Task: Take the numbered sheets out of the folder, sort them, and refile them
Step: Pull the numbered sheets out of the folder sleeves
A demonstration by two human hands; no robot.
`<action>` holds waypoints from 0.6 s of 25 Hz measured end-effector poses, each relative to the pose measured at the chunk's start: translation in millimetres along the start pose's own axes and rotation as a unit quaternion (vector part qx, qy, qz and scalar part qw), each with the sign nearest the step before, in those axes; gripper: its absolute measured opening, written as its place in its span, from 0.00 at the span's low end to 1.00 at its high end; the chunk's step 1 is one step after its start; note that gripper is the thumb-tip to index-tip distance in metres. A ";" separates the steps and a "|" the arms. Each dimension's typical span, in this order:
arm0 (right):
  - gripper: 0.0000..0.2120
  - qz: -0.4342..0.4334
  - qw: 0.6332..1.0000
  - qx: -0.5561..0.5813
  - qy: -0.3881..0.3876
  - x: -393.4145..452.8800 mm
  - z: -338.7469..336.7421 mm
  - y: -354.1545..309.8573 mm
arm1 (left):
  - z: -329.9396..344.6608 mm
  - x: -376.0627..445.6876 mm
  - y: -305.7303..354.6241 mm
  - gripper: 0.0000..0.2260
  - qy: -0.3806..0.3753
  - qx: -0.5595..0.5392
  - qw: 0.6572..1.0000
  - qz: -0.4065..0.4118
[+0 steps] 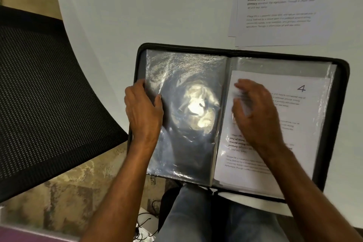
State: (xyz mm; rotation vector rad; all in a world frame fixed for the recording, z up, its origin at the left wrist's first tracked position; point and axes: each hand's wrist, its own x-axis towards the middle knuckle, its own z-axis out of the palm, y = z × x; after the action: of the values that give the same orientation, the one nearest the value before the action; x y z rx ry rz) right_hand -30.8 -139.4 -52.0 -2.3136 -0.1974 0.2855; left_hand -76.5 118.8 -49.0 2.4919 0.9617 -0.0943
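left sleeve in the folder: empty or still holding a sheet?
Empty. The left sleeve shows only the dark backing and glare through the plastic, while the right sleeve holds the sheet marked 4.

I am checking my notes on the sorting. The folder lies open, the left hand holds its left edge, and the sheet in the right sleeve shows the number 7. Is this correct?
Not quite. In the head view the sheet in the right sleeve shows a 4, not a 7. The rest holds: the folder lies open and the left hand holds its left edge.

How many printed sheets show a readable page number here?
1: the sheet marked 4 in the folder's right sleeve, under the right hand. The loose stack on the table shows none; others may be hidden.
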 end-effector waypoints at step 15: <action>0.36 0.107 0.953 -0.275 0.072 -3.6 -70.8 113.8 | 68.5 -53.8 117.9 0.23 -0.173 -0.008 0.940 0.293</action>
State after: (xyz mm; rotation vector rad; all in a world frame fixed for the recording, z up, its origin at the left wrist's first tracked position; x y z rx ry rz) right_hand -9.3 -267.1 -86.9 -2.9036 0.0600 0.1817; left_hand -33.4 -21.3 -51.0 2.5190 0.0615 -0.3155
